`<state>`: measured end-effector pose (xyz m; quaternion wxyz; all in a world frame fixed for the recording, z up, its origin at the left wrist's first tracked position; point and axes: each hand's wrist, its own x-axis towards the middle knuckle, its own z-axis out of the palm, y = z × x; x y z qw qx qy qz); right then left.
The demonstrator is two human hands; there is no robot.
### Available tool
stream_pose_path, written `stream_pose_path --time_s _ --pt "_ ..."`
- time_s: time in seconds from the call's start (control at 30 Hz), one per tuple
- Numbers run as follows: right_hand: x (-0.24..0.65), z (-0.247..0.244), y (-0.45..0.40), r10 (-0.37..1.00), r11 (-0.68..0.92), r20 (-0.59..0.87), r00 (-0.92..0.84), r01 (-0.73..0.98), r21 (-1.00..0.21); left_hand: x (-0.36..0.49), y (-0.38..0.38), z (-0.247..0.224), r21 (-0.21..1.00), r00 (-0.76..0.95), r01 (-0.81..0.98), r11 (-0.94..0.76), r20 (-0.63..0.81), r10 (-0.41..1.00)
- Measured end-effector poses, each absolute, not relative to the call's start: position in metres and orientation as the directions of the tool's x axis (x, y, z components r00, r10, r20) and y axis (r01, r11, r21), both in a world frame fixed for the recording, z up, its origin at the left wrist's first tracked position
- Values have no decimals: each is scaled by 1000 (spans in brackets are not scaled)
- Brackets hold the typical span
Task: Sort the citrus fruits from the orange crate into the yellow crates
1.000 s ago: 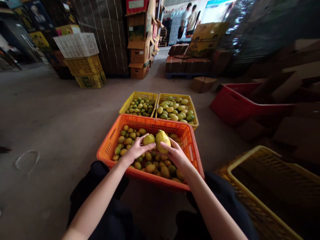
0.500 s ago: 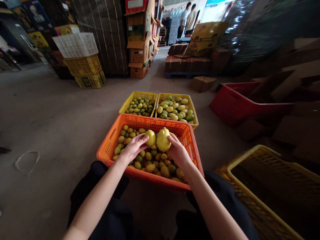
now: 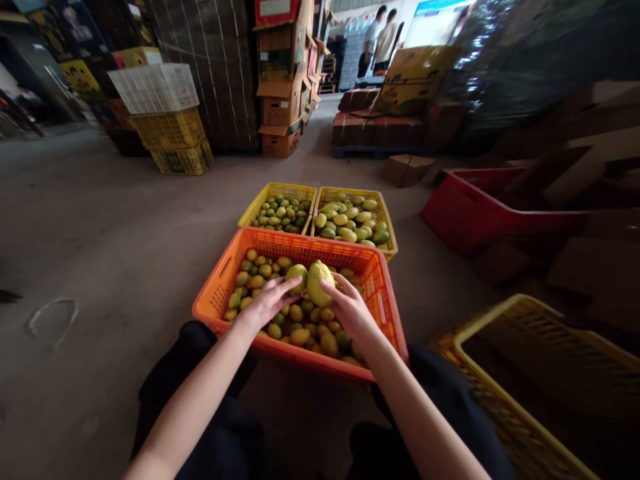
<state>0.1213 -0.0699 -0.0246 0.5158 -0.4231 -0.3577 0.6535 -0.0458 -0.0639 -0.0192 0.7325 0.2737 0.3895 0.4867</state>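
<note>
My left hand is closed on a rounded yellow-green lemon. In my right hand is a larger, knobbly yellow lemon with a nipple-like tip pointing up. The two fruits are side by side, close together, above an orange plastic crate. Many smaller yellow and green lemons lie loose in that crate below my hands. My wrists reach in over its near rim.
Beyond the orange crate stand two yellow crates of green-yellow fruit. A red crate and a yellow crate are at the right. Stacked crates and cardboard boxes rise behind. Two people stand far back.
Both fruits have been turned in my fingers and shifted slightly left and down. The left one now shows a greener side. The crates stay in place.
</note>
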Motion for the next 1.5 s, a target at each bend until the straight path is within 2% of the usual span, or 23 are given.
stream_pose_path --time_s 0.1,0.33,0.53,0.73,0.83,0.9,0.97,1.03,1.1,1.2,1.33,1.5 --pt "117 -23 -71 981 -192 -178 -74 -343 -920 -43 -65 -23 793 252 -481 374 -284 925" --pt "119 -23 -67 958 -283 -231 -167 -445 -850 -42 -63 -23 819 238 -431 379 -302 923" --pt "123 -27 -64 926 -376 -300 -229 -487 -789 -56 -61 -15 876 215 -196 440 -400 891" --pt "126 -14 -63 798 -603 -473 -374 -469 -646 -57 -61 -17 817 252 -124 563 -523 814" --pt "127 -14 -62 758 -652 -530 -380 -459 -604 -52 -62 -20 827 255 -90 555 -520 815" --pt "126 -15 -62 765 -644 -537 -355 -441 -626 -50 -62 -21 858 265 -110 502 -461 847" --pt "126 -17 -63 837 -547 -462 -293 -433 -716 -49 -62 -22 924 203 -144 355 -323 924" --pt "126 -19 -64 943 -332 -289 -165 -406 -852 -50 -62 -20 984 94 -112 139 -129 987" --pt "126 -21 -66 997 -74 -69 -27 -302 -950 -52 -62 -17 999 54 -34 -33 35 998" --pt "126 -23 -68 984 172 167 54 -114 -978 -53 -64 -9 990 117 -4 -141 140 983" --pt "123 -27 -69 960 276 274 59 -43 -960 -51 -69 -4 986 141 -26 -164 166 976" --pt "123 -26 -70 960 278 273 71 -93 -956 -51 -67 -7 990 157 -68 -126 136 978"
